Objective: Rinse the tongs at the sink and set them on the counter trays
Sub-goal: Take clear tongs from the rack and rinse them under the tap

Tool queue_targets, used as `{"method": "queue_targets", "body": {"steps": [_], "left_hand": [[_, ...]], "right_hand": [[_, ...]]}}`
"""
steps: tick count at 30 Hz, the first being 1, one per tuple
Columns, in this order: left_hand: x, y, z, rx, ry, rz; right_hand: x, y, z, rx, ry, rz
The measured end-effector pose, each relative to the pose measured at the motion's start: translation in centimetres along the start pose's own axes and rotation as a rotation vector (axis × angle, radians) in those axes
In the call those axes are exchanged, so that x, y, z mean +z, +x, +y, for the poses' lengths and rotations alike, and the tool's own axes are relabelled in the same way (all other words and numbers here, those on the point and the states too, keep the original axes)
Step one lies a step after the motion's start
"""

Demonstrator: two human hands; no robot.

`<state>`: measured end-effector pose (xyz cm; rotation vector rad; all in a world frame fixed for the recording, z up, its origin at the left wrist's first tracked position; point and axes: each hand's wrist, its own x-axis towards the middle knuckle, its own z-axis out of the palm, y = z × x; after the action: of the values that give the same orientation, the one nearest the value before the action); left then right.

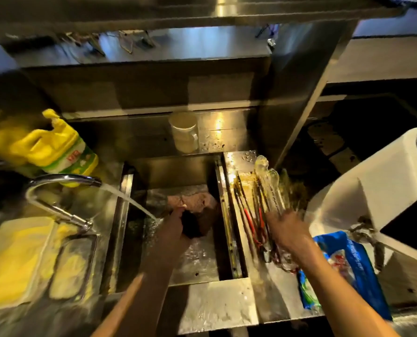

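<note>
At 6 o'clock, nearest the camera, two bare forearms reach up into the picture over the steel front edge of the counter [217,302]. The right hand [287,229], at about 4 o'clock from the picture's centre, lies over the near ends of a bundle of tongs [265,190]; it is blurred by motion, so whether its fingers curl round the handles or only rest on them I cannot tell. The tongs lie lengthwise on the wet draining tray [231,166] just beside the sink's right rim – clear plastic heads pointing to 12 o'clock, dark arms and red-marked handles toward the hand.

The left hand [175,227], near the centre, is down inside the sink [197,261] and its fingers are curled round a dark scouring pad [192,224], thumb tip showing on top. A brownish cloth [197,200] lies in the basin just beyond it. Water [134,203] runs in a slanting stream from the chrome faucet [64,181] at 9 o'clock and lands just beside the left wrist.

At 8 o'clock a yellow cloth [12,261] is spread on the counter with a wire holder of yellow sponges [71,266] beside it. At 4 o'clock a blue plastic packet [348,263] lies near the right forearm, and a white appliance [372,190] stands at 3 o'clock.

Farther off, at 10 o'clock, a yellow detergent bottle [54,144] stands behind the faucet – at 12 o'clock a pale mug [184,132] sits on the ledge behind the sink.
</note>
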<state>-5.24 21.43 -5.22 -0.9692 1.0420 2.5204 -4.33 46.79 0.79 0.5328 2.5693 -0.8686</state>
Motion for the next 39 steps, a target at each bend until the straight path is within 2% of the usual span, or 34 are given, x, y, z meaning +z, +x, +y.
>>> {"method": "queue_targets", "body": {"steps": [2,5,9,11,14,15,16,17,19,25,27,29,32,36,37,39], "left_hand": [[-2.1,-0.5,0.8,-0.006,-0.046,0.031],[-3.9,-0.7,1.4,0.035,0.041,0.072],[-5.0,-0.6,1.2,0.062,0.012,-0.006],[-4.9,-0.5,1.5,0.116,0.060,-0.096],[-4.6,-1.1,2.7,0.309,0.173,-0.483],[-4.9,-1.4,3.1,0.357,0.167,-0.518],[-5.0,-1.6,3.5,0.332,0.141,-0.480],[-5.1,-1.6,3.9,0.288,0.101,-0.377],[-6.4,-1.4,4.6,0.258,-0.022,-0.071],[-9.8,-0.9,7.5,0.258,-0.069,0.152],[-10.5,-0.4,8.9,0.240,-0.036,0.277],[-11.2,0.5,10.0,0.242,-0.002,0.333],[-11.0,0.8,12.0,0.213,0.016,0.302],[-11.4,2.9,12.8,0.136,-0.041,0.216],[-11.3,2.9,12.9,0.141,-0.019,0.138],[-11.3,2.8,12.8,0.151,0.180,0.081]], "right_hand": [[0.5,-0.4,-0.2,0.005,-0.008,0.002],[0.2,-1.5,0.1,0.009,-0.108,-0.012],[1.4,-3.6,-0.8,0.001,-0.142,-0.010],[2.1,-4.1,-1.8,-0.039,-0.110,-0.077],[3.2,-5.0,-4.4,-0.096,0.011,-0.210],[3.6,-5.3,-5.4,-0.120,0.051,-0.255],[4.1,-5.5,-6.3,-0.146,0.082,-0.300],[4.6,-5.9,-7.2,-0.174,0.104,-0.337],[5.8,-6.5,-9.1,-0.220,0.140,-0.387],[10.0,-7.6,-13.8,-0.265,0.282,-0.522],[11.3,-7.9,-14.8,-0.272,0.272,-0.565],[12.1,-8.1,-15.4,-0.249,0.264,-0.619],[13.3,-8.3,-16.0,-0.238,0.186,-0.677],[14.2,-8.1,-16.7,-0.313,0.126,-0.635],[14.2,-8.1,-16.8,-0.315,0.126,-0.631],[14.1,-8.1,-17.0,-0.295,0.165,-0.641]]}}
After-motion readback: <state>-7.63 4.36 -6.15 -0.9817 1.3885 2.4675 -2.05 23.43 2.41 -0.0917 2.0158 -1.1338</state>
